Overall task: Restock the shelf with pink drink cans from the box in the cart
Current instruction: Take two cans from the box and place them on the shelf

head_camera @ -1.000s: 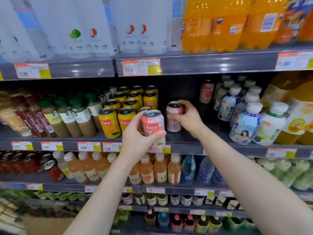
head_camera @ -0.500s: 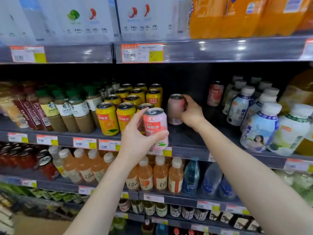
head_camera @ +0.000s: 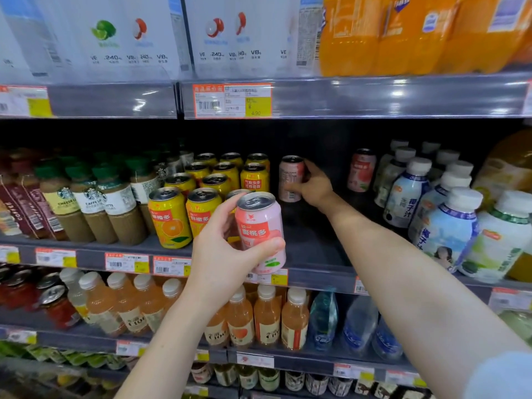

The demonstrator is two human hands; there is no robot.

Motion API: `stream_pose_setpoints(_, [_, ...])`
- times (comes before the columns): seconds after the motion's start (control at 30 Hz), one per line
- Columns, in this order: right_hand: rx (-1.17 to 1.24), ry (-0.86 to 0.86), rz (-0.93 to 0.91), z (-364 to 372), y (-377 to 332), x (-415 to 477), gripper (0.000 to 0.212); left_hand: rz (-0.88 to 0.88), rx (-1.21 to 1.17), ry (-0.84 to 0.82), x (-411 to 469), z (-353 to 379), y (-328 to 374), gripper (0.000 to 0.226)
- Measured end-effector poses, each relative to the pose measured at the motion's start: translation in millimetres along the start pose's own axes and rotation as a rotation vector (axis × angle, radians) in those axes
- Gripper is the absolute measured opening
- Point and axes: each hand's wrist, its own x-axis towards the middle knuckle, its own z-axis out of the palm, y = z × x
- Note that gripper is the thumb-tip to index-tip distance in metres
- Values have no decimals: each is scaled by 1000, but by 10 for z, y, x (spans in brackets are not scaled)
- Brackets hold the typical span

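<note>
The middle shelf [head_camera: 312, 243] has a dark, bare lane between the block of yellow cans [head_camera: 169, 218] on the left and the white-capped bottles [head_camera: 444, 234] on the right. That lane looks like the place for the pink stock. 1 darker pink can [head_camera: 361, 171] stands far back at the lane's right edge. The box and the cart are out of view.

The step in hand, as I judge it, is seating 1 can deep in that lane. To do it well, set the can upright at the very back, close beside the yellow row, with the label turned to the front so later cans can queue ahead of it. Let go only once the base sits flat, then draw the arm straight out, clear of the bottles.

The right hand [head_camera: 315, 188] reaches far in with the arm nearly straight, thumb and fingers wrapped round an upright pink can [head_camera: 288, 180]. Whether its base touches the shelf I cannot tell. The left hand [head_camera: 218, 254] hovers at the shelf's front edge. Its fingers sit behind and its thumb across a second pink can [head_camera: 260, 226], which tilts slightly just in front of the yellow cans.
</note>
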Motion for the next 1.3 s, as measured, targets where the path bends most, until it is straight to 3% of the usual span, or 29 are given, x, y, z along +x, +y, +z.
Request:
stream_pose_setpoints(0.77, [-141, 29, 86, 40, -14, 480, 72, 49, 52, 47, -52, -98, 109, 83])
stream_pose_setpoints(1.03, [-139, 63, 249, 19, -76, 283, 101, -13, 60, 16, -25, -72, 156, 85])
stream_pose_setpoints(1.1, [-148, 78, 248, -31, -99, 171, 94, -14, 56, 11, 22, -34, 196, 81])
stream_pose_setpoints(1.2, [-5, 65, 238, -136, -249, -89, 51, -21, 42, -7, 102, 40, 263, 77])
stream_pose_setpoints(1.3, [246, -156, 220, -306, -630, -612, 23, -42, 32, -40, 174, 107, 277, 81])
